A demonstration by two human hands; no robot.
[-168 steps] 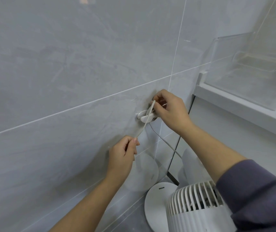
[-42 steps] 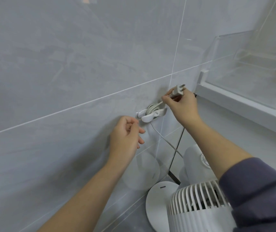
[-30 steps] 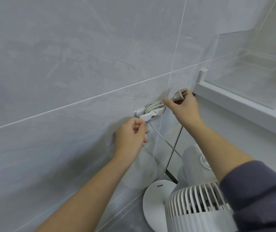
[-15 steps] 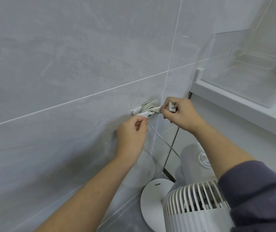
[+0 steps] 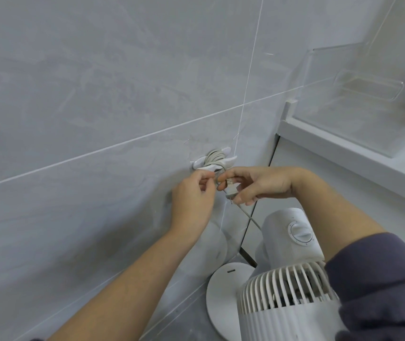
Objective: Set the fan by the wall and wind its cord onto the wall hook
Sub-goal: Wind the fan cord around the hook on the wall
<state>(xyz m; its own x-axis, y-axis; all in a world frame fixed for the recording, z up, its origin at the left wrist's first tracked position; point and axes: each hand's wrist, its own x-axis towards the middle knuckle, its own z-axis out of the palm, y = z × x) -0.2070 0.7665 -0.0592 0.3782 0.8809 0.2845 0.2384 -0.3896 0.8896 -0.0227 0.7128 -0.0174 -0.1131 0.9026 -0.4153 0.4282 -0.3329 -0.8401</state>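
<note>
A white fan stands on its round base on the floor by the grey tiled wall, at the lower right. Its grey cord rises to a white wall hook and lies coiled around it in several turns. Just below the hook my right hand holds the cord's plug between thumb and fingers. My left hand is beside it, fingers pinched on the cord end right under the hook.
A white counter ledge juts out at the right and carries a clear plastic bin. A white cabinet face runs below it, behind the fan. A dark gap separates the cabinet from the tiled wall.
My right hand has brought the plug down from above and right of the hook to just under it. My left hand rose to meet it at the cord end.
</note>
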